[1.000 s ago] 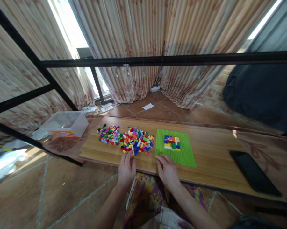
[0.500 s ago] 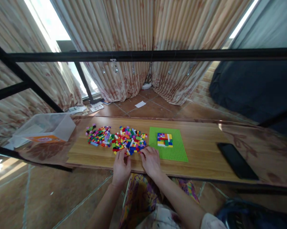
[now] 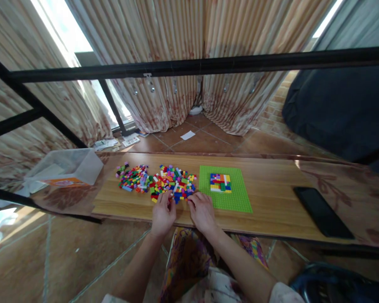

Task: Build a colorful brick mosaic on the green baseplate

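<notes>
My left hand point(image 3: 164, 213) is at the near edge of a pile of colourful toy bricks point(image 3: 174, 180), its thumb and fingers pinched together. Whatever lies between those fingertips is too small to make out. My right hand point(image 3: 202, 210) rests by the pile's right near corner, fingers curled and fingertips close together; what they hold, if anything, is hidden. Just beyond it lies a green studded baseplate point(image 3: 239, 198). On the plate sits a roughly square patch of joined bricks point(image 3: 221, 183) in blue, red, white, yellow and green.
Smaller bricks form a second pile point(image 3: 134, 179) on the left of the wooden board point(image 3: 271, 181). A clear plastic box point(image 3: 85, 168) with an orange label stands at the far left. Toward the right lies a black phone point(image 3: 323, 212). A black metal bar point(image 3: 189, 67) crosses beyond the board.
The whole view has shifted slightly. My left fingers have drawn closer together at the pile's edge; my right hand stays beside the pile, nearly unchanged. The brick patch looks the same.
</notes>
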{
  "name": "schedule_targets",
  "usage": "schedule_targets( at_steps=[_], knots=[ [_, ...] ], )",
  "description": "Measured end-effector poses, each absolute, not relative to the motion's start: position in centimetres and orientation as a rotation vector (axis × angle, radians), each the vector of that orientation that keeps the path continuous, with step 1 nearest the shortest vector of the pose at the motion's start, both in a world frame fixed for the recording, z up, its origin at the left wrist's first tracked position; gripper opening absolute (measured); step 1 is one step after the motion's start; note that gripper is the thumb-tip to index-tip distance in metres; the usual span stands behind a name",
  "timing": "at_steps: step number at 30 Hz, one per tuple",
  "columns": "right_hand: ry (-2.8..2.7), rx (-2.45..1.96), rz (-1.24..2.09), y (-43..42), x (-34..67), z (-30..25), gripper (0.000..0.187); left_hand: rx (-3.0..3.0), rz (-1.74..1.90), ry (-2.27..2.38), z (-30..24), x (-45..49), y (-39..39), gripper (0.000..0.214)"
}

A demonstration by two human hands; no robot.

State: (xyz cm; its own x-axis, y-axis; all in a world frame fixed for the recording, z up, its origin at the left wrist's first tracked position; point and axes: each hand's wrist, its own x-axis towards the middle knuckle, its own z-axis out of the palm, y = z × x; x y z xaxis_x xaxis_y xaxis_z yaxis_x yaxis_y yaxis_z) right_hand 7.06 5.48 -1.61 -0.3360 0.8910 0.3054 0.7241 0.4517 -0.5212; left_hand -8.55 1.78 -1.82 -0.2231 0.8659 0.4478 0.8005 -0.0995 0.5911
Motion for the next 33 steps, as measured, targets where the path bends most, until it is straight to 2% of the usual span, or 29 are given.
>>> schedule_targets(
  at_steps=[6,14,25,33],
  knots=[
    [-2.073,-1.315,0.455,5.4,7.2,-2.3,0.016,1.944,1.192,2.022,-2.1,-8.7,2.0,0.032],
    [-2.172,-1.202,0.422,6.3,5.8,-1.6,0.031,1.961,1.16,2.04,-2.4,-8.6,1.9,0.036],
    [-2.246,-1.214,0.39,7.5,3.8,0.3,0.017,1.974,1.177,2.015,-2.4,-8.9,1.9,0.036],
    [-1.818,-1.244,0.704,7.5,5.5,0.4,0.019,1.958,1.218,2.026,-2.1,-9.0,1.9,0.034]
  ],
)
